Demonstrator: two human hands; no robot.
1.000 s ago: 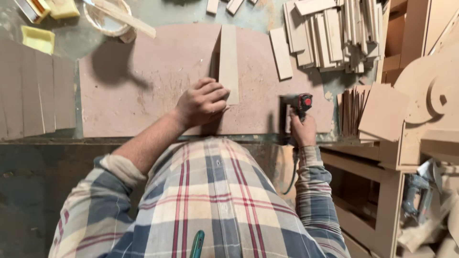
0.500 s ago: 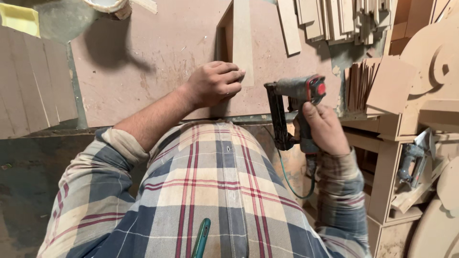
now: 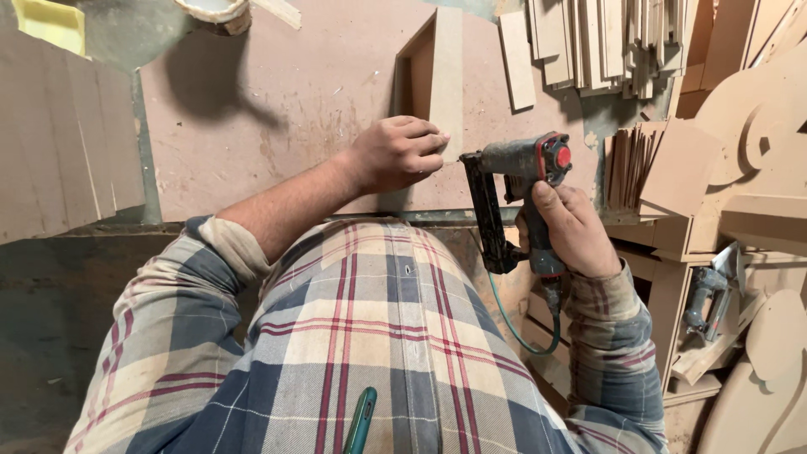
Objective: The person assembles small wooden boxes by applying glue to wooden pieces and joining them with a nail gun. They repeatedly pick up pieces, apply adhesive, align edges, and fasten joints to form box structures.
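My left hand (image 3: 399,151) grips the near end of an upright brown board assembly (image 3: 437,76) that stands on a large flat fibreboard sheet (image 3: 294,109). My right hand (image 3: 572,227) holds a pneumatic nail gun (image 3: 513,181) by its handle. The gun's red-capped head sits just right of my left hand, its black magazine pointing down toward the bench edge. A green air hose (image 3: 521,332) trails from the handle.
Stacks of cut wooden strips (image 3: 605,42) lie at the back right. Curved wooden cut-outs and shelving (image 3: 740,160) fill the right side, with another tool (image 3: 706,294) on a lower shelf. Board panels (image 3: 59,143) lie left, a yellow block (image 3: 50,21) behind them.
My right hand has raised the nail gun from below the bench edge up beside my left hand. The view has drawn closer to the board assembly.
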